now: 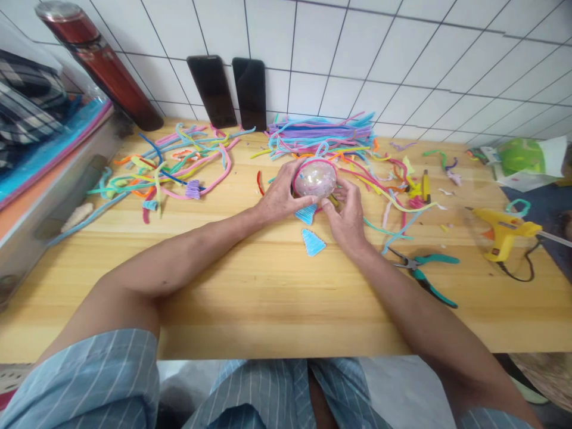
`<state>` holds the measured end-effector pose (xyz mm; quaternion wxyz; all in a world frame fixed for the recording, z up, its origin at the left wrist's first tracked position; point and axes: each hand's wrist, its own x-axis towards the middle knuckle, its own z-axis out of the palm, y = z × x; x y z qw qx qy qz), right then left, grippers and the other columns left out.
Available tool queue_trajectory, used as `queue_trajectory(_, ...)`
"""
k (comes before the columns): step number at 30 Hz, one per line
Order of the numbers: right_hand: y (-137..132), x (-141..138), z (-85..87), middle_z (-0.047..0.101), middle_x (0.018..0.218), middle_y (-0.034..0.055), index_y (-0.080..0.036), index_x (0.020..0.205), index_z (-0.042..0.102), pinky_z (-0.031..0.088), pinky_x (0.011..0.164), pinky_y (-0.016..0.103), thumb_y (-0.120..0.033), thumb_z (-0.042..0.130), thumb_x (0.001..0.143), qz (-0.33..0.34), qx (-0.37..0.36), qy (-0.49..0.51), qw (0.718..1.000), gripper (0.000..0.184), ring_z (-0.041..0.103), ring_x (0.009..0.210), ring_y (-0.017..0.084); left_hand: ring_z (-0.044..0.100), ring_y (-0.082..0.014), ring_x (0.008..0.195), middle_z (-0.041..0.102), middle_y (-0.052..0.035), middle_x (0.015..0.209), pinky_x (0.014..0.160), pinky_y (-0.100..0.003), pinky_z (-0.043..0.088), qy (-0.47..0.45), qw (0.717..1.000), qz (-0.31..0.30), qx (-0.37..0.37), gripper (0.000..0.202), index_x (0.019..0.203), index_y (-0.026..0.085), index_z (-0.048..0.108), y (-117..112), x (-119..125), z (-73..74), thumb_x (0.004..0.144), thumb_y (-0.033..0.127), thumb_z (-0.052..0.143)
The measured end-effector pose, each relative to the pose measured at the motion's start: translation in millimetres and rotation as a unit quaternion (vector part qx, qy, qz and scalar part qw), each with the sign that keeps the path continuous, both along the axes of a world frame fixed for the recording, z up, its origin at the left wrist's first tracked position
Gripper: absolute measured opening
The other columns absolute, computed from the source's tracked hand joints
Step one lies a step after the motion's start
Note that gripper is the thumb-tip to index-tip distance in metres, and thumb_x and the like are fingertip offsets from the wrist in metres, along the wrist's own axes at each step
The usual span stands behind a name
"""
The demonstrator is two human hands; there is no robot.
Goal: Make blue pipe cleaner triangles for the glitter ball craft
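While a blue piece (313, 242) is lying nearby, the left grip (283, 192) and right grip (347, 215) are clasping a ball (317, 179).

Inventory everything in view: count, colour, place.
Clear dome: 1, pink rim, between hands
Fuzzy pieces: 2, blue, by dome
Pipe cleaners: many, multicoloured, table's back
Phones: 2, black, against wall
Flask: 1, red, back left
Box: 1, translucent, left
Sheet: 1, blue, left
Plaid cloth: 1, dark, far left
Slim tool: 1, yellow, right
Pliers: 1, teal, right
Glue gun: 1, yellow, far right
Round object: 1, green, back right
Tiled wall: 1, white, back
Table: 1, wooden, beneath
Shirt: 1, blue, bottom
Left hand: 1, on dome
Right hand: 1, at dome
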<state>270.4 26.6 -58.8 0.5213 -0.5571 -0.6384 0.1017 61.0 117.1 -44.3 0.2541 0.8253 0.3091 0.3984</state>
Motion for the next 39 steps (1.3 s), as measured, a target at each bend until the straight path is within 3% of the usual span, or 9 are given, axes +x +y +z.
queue_trajectory(22,0,1,-1.0,0.066,0.147,0.0128,-0.032,0.148,0.054,0.060,0.113,0.060,-0.039,0.075,0.097,0.005,-0.007,0.003,1.000,0.056,0.069,0.128,0.030,0.042,-0.0438,0.165,0.047,-0.0226,0.173,0.137,-0.064,0.035,0.000,1.000,0.001,0.023,0.111,0.169,0.024,0.036,3,0,-6.1,0.086,0.088,0.073)
queue_trajectory(26,0,0,-0.5,0.067,0.146,0.0142,-0.029,0.148,0.054,0.061,0.112,0.059,-0.038,0.075,0.097,0.002,0.002,0.000,1.000,0.056,0.070,0.127,0.030,0.046,-0.0397,0.161,0.049,-0.0193,0.172,0.133,-0.060,0.040,-0.043,0.997,0.007,0.058,0.097,0.169,0.027,0.037,1,-4,-2.6,0.095,0.080,0.069)
queue_trajectory(28,-1,0,0.4,0.067,0.145,0.0143,-0.028,0.148,0.054,0.061,0.112,0.058,-0.038,0.074,0.096,-0.001,0.003,-0.001,1.000,0.056,0.071,0.126,0.029,0.054,-0.0353,0.152,0.058,-0.0160,0.162,0.128,-0.056,0.044,-0.106,0.990,0.029,0.091,0.069,0.160,0.028,0.048,0,-7,-0.6,0.106,0.069,0.058)
queue_trajectory(31,-3,0,2.4,0.067,0.145,0.0133,-0.029,0.147,0.054,0.061,0.114,0.058,-0.037,0.073,0.096,-0.011,0.004,0.003,1.000,0.054,0.071,0.126,0.029,0.070,-0.0252,0.111,0.074,-0.0078,0.113,0.105,-0.044,0.055,-0.208,0.967,0.046,0.138,0.032,0.116,0.025,0.070,-3,-10,2.0,0.115,0.048,0.047)
queue_trajectory(34,-6,1,4.4,0.066,0.144,0.0116,-0.030,0.145,0.054,0.059,0.116,0.059,-0.034,0.071,0.096,-0.025,0.014,0.008,1.000,0.052,0.070,0.126,0.028,0.062,-0.0182,0.077,0.064,-0.0018,0.080,0.077,-0.034,0.052,-0.239,0.961,0.008,0.141,0.032,0.085,0.023,0.063,-9,-9,4.3,0.112,0.033,0.050)
queue_trajectory(39,-8,-1,5.8,0.067,0.141,0.0115,-0.029,0.144,0.054,0.061,0.114,0.058,-0.033,0.069,0.095,-0.029,0.030,0.003,0.999,0.051,0.071,0.123,0.027,0.060,-0.0155,0.067,0.065,-0.0010,0.075,0.068,-0.030,0.049,-0.199,0.973,-0.043,0.109,0.028,0.080,0.021,0.061,-18,-9,8.9,0.106,0.021,0.049)
